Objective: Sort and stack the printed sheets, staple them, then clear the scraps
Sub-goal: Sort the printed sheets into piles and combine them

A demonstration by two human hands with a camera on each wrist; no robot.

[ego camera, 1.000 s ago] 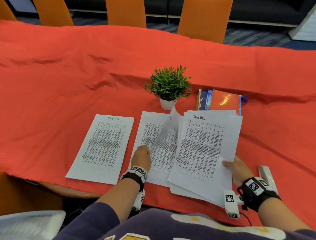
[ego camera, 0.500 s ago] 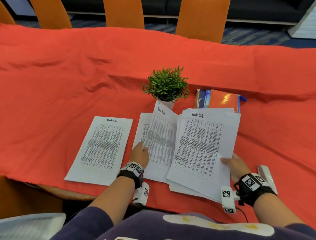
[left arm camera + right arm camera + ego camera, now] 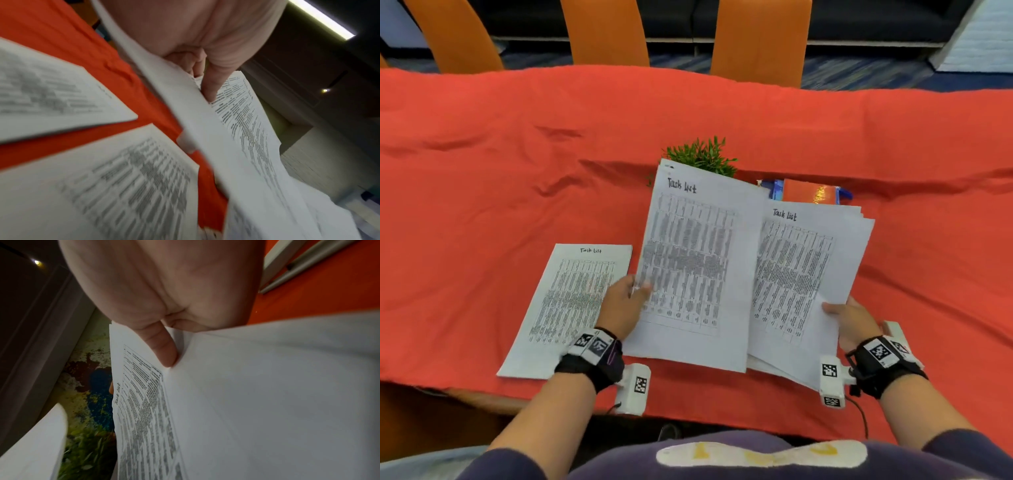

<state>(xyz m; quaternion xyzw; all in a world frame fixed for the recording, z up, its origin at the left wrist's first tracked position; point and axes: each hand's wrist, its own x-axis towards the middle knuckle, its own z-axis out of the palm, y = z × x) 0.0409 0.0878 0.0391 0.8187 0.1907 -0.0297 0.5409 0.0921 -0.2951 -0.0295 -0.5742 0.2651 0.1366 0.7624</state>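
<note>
My left hand [image 3: 637, 287] pinches the lower left edge of one printed "Task list" sheet [image 3: 695, 267] and holds it raised and tilted above the red tablecloth. In the left wrist view the thumb [image 3: 211, 84] presses on that lifted sheet [image 3: 242, 129], and a second sheet [image 3: 102, 186] lies flat beneath it. My right hand [image 3: 832, 306] grips the lower right edge of a fanned stack of sheets [image 3: 808, 274], with the thumb [image 3: 164, 352] on the top page [image 3: 144, 402]. A single sheet [image 3: 571, 308] lies flat at the left.
A small green plant [image 3: 702, 157] and a few books [image 3: 811, 192] stand behind the papers, partly hidden. A white stapler-like object [image 3: 892, 330] lies by my right wrist. The table's front edge [image 3: 465, 394] is close to me. Orange chairs [image 3: 760, 37] line the far side.
My left hand has lifted a sheet from the middle spot up toward the camera, so it now covers most of the plant. The right hand keeps hold of the stack.
</note>
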